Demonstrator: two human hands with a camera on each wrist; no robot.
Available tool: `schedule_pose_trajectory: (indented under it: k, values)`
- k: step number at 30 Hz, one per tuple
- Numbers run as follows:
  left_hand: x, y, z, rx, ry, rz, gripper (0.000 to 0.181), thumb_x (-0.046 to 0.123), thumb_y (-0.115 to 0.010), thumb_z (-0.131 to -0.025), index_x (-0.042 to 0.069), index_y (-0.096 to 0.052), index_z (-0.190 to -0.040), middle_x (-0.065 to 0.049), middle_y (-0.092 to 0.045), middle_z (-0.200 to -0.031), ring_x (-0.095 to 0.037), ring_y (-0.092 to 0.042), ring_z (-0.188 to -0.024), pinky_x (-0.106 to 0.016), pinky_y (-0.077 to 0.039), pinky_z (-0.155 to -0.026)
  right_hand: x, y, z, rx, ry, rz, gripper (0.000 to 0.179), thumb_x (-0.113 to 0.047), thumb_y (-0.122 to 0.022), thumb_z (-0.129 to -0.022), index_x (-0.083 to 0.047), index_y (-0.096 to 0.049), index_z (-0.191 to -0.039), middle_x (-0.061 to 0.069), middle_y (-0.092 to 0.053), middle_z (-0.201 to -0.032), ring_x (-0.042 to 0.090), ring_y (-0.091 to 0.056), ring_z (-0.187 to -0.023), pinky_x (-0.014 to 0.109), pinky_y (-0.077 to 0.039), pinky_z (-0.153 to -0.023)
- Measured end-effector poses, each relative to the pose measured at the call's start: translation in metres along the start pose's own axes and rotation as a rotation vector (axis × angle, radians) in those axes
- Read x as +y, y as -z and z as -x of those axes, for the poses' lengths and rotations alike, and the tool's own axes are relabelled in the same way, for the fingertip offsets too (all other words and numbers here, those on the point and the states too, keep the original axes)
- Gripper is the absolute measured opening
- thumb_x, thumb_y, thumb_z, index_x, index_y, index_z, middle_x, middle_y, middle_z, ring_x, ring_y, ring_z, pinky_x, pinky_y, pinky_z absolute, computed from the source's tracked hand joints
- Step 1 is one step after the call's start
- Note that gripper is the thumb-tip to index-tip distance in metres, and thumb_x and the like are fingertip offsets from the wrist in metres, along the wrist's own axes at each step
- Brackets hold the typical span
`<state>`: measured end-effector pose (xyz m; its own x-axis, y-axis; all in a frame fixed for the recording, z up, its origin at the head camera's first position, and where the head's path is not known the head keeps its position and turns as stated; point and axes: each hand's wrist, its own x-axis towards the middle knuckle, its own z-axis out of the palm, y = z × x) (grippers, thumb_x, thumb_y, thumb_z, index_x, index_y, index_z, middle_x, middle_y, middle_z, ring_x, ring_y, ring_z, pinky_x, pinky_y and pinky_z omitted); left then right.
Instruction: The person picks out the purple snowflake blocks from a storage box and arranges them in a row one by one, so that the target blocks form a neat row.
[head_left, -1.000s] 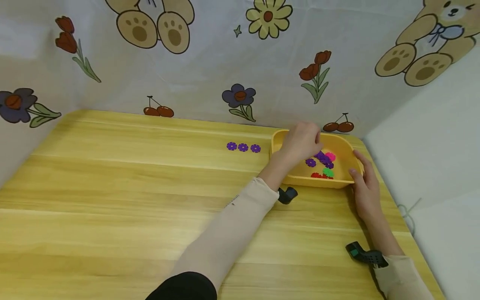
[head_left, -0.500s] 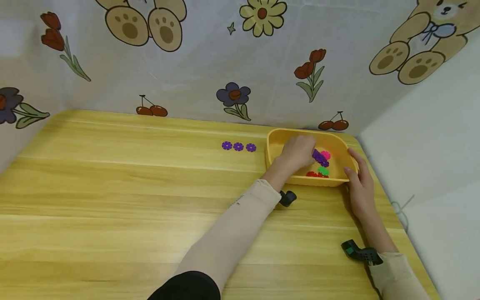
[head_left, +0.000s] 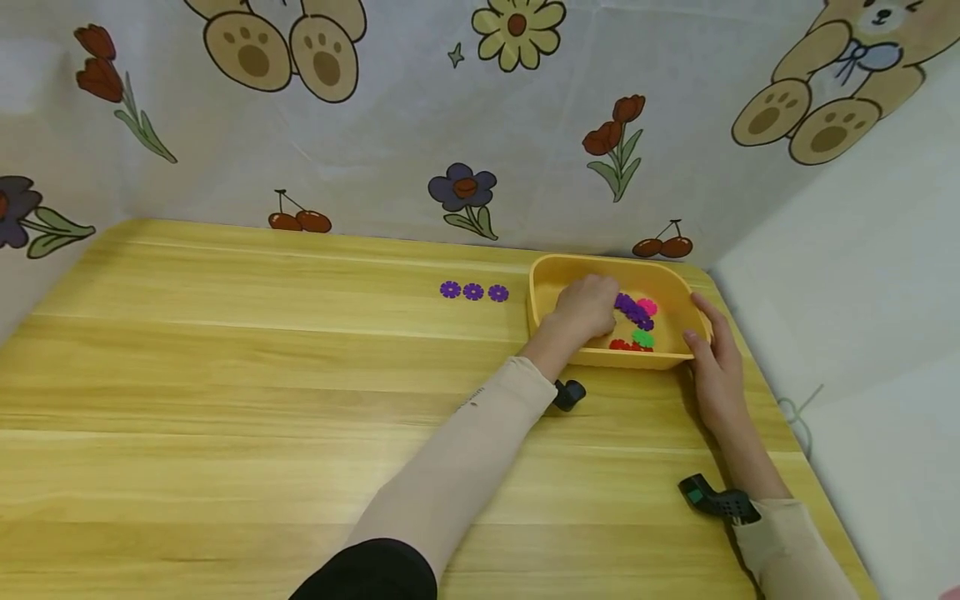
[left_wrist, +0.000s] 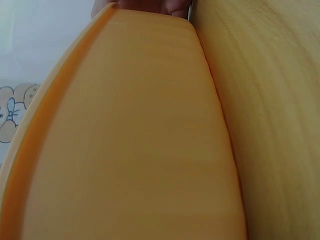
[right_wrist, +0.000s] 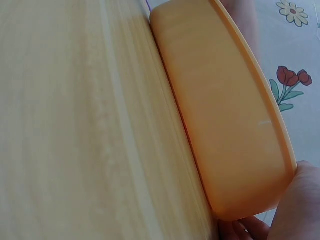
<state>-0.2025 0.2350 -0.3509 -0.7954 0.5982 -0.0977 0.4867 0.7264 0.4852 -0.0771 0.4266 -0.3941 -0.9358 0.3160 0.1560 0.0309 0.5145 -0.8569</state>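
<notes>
A yellow tray [head_left: 630, 359] on the table [head_left: 225, 417] is gripped at one end by the right hand's [head_left: 720, 379] thumb and fingers; the left hand [head_left: 588, 308] is seen inside, beside purple pieces [head_left: 636, 312]. The tray is best braced, one piece pinched by its edge. Whether anything is held by the hidden left fingertips cannot be told; red pieces [head_left: 621, 344] are partly masked.

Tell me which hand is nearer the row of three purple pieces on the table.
Left. The left hand reaches inside the yellow tray, right of the row; the right hand grips the tray's right end, farther away.
</notes>
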Motion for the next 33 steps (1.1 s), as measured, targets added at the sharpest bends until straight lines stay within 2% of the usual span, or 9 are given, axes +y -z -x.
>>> schedule_pose_trajectory:
  k: [10, 17, 21, 29, 33]
  values:
    - [-0.002, -0.001, 0.002, 0.006, 0.014, -0.03, 0.014, 0.01, -0.07, -0.097, 0.017, -0.062, -0.088, 0.002, -0.052, -0.086, -0.013, -0.05, -0.077, -0.025, -0.04, -0.059, 0.001, -0.005, 0.0, 0.009, -0.009, -0.003, 0.052, -0.026, -0.043, -0.113, -0.032, -0.036, -0.165, -0.002, -0.028, -0.173, 0.019, -0.033, -0.154, 0.006, -0.043, -0.1]
    - [0.001, 0.007, 0.008, 0.039, -0.002, -0.072, 0.012, 0.015, -0.073, -0.098, 0.017, -0.062, -0.094, 0.003, -0.056, -0.089, -0.012, -0.052, -0.079, -0.023, -0.042, -0.06, 0.001, -0.006, 0.002, 0.019, -0.008, -0.016, 0.052, -0.026, -0.044, -0.113, -0.031, -0.036, -0.164, -0.002, -0.029, -0.172, 0.016, -0.033, -0.153, 0.004, -0.042, -0.098]
    - [0.002, 0.019, 0.015, 0.071, -0.017, -0.069, 0.013, 0.018, -0.075, -0.097, 0.015, -0.063, -0.101, 0.003, -0.057, -0.095, -0.012, -0.054, -0.084, -0.024, -0.044, -0.064, 0.001, -0.006, 0.003, 0.011, -0.005, -0.022, 0.052, -0.025, -0.043, -0.114, -0.031, -0.036, -0.164, -0.002, -0.029, -0.172, 0.017, -0.034, -0.151, 0.004, -0.043, -0.097]
    - [-0.003, 0.052, 0.032, 0.116, -0.032, -0.031, 0.022, 0.021, -0.079, -0.096, 0.014, -0.064, -0.11, 0.003, -0.061, -0.098, -0.012, -0.056, -0.088, -0.022, -0.048, -0.071, 0.0, -0.004, 0.002, 0.003, 0.013, -0.051, 0.052, -0.021, -0.043, -0.113, -0.028, -0.037, -0.164, -0.002, -0.028, -0.172, 0.015, -0.034, -0.149, 0.005, -0.045, -0.095]
    - [-0.012, 0.064, 0.038, 0.137, -0.039, -0.044, 0.021, 0.022, -0.077, -0.096, 0.015, -0.063, -0.109, 0.003, -0.06, -0.099, -0.013, -0.056, -0.088, -0.025, -0.048, -0.071, 0.002, -0.002, 0.0, 0.005, 0.028, -0.02, 0.052, -0.021, -0.042, -0.113, -0.027, -0.036, -0.165, -0.002, -0.028, -0.172, 0.013, -0.028, -0.154, 0.006, -0.039, -0.104]
